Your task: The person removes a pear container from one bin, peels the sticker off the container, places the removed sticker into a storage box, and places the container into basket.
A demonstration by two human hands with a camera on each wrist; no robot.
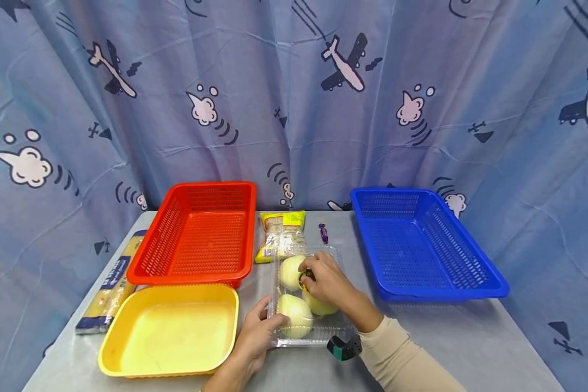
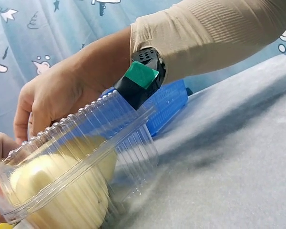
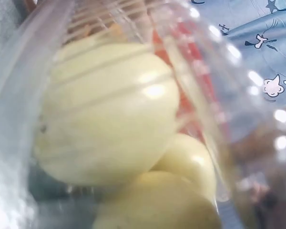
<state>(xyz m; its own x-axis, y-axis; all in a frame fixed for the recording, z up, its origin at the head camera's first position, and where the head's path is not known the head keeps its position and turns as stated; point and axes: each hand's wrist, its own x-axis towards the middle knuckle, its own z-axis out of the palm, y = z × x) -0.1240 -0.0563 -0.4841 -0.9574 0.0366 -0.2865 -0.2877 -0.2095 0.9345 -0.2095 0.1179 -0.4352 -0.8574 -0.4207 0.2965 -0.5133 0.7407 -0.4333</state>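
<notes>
A clear plastic container (image 1: 318, 335) stands on the table with three pale yellow round fruits (image 1: 296, 316) in it. My left hand (image 1: 257, 329) grips its near left side, thumb over the rim. My right hand (image 1: 325, 275) is over the fruits, fingers pointing down, and pinches a small black-and-yellow thing (image 1: 306, 279), mostly covered by the fingers. In the left wrist view the right hand (image 2: 57, 102) reaches down behind the container's ribbed wall (image 2: 86, 112). Through the plastic, the right wrist view shows the fruits (image 3: 109, 114) up close.
Left of the container are a red basket (image 1: 210, 239), a yellow tub (image 1: 176, 326) and a long pasta pack (image 1: 110, 288). A blue basket (image 1: 416, 256) stands on the right. Behind the container lie a yellow-edged snack bag (image 1: 281, 231) and a purple-wrapped candy (image 1: 323, 234).
</notes>
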